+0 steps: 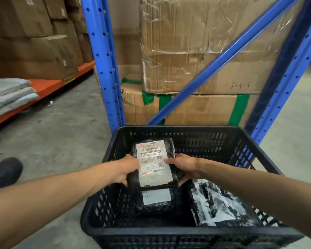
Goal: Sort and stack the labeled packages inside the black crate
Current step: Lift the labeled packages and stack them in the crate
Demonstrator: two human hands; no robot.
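Note:
A black slatted crate point(115, 177) stands on the concrete floor right in front of me. Over its middle I hold a black-wrapped package with a white shipping label point(153, 163). My left hand point(127, 170) grips its left edge and my right hand point(183, 168) grips its right edge. Below it, inside the crate, lies a second black package with a white label point(155, 199). A black-and-white patterned package point(217, 203) rests in the crate's right half, partly hidden by my right forearm.
Blue rack uprights point(104, 60) and a diagonal brace point(214, 69) stand just behind the crate, with taped cardboard boxes point(196, 51) stacked between them. At the left, grey folded bags point(9, 96) lie on an orange platform point(48, 87). A dark shoe point(4, 172) rests on the floor.

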